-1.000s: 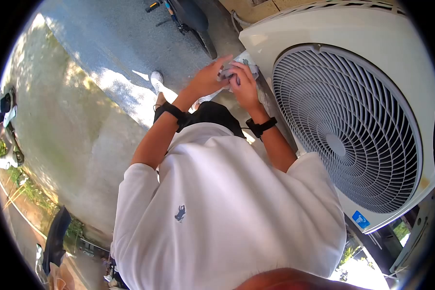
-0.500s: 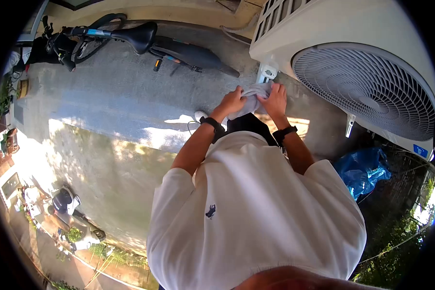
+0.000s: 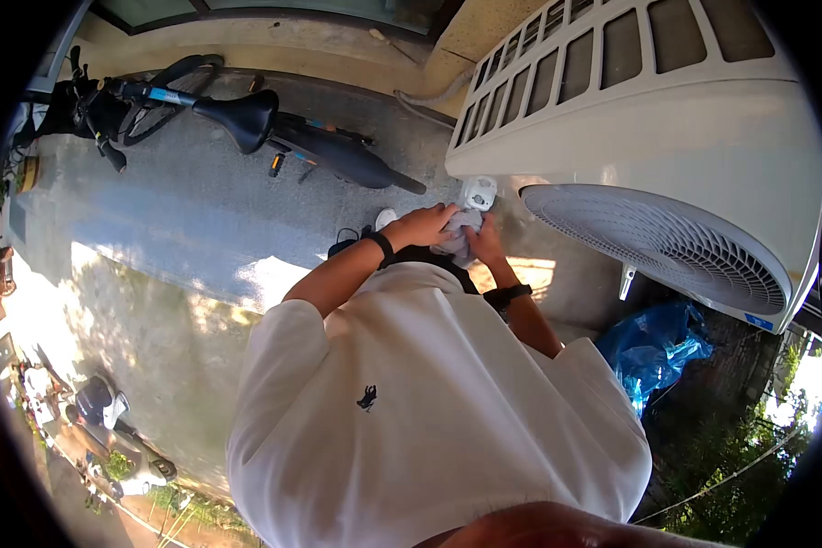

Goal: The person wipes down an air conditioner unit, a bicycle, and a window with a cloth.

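Note:
A crumpled grey cloth (image 3: 461,234) is bunched between my two hands, in front of my waist. My left hand (image 3: 426,226) grips its left side, fingers curled over it. On the other side my right hand (image 3: 486,241) holds the cloth's right edge. Just beyond the cloth is a white bracket-like part (image 3: 478,193) below the corner of the large white fan unit (image 3: 639,137). The fan unit's round grille (image 3: 667,242) faces down and to the right.
A bicycle (image 3: 237,119) with a black saddle stands at the upper left by the wall. A blue plastic bag (image 3: 653,347) lies below the fan unit at the right. A parked scooter (image 3: 100,402) is far off at the lower left.
The view has swung, showing more of the fan unit's slatted side and the bicycle. The cloth, spread between my hands half a second ago, is now bunched smaller, with my hands closer together.

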Motion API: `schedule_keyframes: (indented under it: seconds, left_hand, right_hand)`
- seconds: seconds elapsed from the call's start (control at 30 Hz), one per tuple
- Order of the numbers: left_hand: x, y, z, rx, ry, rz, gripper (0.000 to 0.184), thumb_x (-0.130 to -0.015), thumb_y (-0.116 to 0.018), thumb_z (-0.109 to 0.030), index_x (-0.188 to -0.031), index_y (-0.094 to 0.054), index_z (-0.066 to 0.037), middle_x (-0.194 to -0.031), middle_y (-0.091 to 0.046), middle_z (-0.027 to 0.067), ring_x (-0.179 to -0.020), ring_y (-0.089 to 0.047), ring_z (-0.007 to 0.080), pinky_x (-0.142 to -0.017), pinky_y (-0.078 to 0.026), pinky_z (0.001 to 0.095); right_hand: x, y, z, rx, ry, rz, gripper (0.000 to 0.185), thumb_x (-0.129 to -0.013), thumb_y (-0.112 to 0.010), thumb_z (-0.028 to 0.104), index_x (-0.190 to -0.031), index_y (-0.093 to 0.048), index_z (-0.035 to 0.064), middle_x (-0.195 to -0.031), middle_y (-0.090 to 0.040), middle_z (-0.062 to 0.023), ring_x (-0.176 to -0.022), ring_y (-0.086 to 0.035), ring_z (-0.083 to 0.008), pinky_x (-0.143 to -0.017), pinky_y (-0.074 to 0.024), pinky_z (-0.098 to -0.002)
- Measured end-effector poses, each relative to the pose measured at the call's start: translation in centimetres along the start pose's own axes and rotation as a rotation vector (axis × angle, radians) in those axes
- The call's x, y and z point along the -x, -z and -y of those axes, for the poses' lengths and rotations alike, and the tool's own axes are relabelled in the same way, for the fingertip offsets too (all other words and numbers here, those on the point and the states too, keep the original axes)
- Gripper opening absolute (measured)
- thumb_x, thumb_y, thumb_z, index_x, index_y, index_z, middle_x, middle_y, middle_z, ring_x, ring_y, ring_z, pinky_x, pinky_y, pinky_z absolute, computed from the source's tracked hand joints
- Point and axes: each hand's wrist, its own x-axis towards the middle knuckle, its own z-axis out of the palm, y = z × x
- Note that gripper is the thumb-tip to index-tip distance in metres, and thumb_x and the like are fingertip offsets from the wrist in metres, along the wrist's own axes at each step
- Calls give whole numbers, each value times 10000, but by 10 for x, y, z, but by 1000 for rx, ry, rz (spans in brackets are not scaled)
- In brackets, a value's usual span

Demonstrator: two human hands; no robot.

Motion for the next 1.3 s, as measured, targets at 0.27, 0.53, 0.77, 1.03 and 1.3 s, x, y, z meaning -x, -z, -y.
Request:
schedule_keyframes:
  seconds: [0.27, 0.53, 0.77, 1.03, 1.3]
  left_hand:
    - [-26, 36, 15, -142, -100, 379, 394, -859, -646, -338, -1107, -545, -50, -990, -659, 241, -969, -631, 432, -821, -489, 520]
    - [-29, 65, 11, -79, -297, 583, 330, -898, -563, -273, -1157, -550, -68, -1008, -653, 243, -970, -610, 447, -835, -472, 523]
    - [-17, 153, -8, 157, -451, 589, 258, -922, -525, -164, -1154, -603, -82, -1014, -679, 168, -952, -646, 350, -820, -502, 429]
    - [-16, 287, -74, 346, -664, 187, 193, -921, -577, -79, -1108, -606, -42, -1020, -643, 141, -940, -636, 304, -832, -502, 377]
    - [-21, 347, -177, 465, -954, -161, 296, -874, -604, -37, -1165, -549, -35, -1210, -550, 162, -1161, -519, 341, -1007, -400, 408]
  right_hand:
    - [2, 14, 27, 69, -59, 166, 730, -763, -775, 280, -1244, -323, -31, -1073, -613, -282, -1029, -623, -435, -850, -512, -469]
    - [24, -21, 39, 68, -206, -52, 693, -712, -805, 251, -1161, -331, 20, -953, -634, -292, -917, -625, -501, -755, -528, -520]
    - [51, -18, 113, 283, -644, -249, 550, -714, -714, 322, -1137, -455, 83, -872, -667, -249, -816, -660, -449, -690, -524, -524]
    - [78, 121, 268, -188, -78, -1548, 412, -713, -636, 32, -1033, -377, 47, -944, -465, -96, -899, -481, -192, -845, -400, -304]
    - [118, 306, 404, 277, 422, -1770, 456, -800, -609, -29, -1243, -511, 23, -1180, -556, -93, -1081, -537, -188, -983, -401, -303]
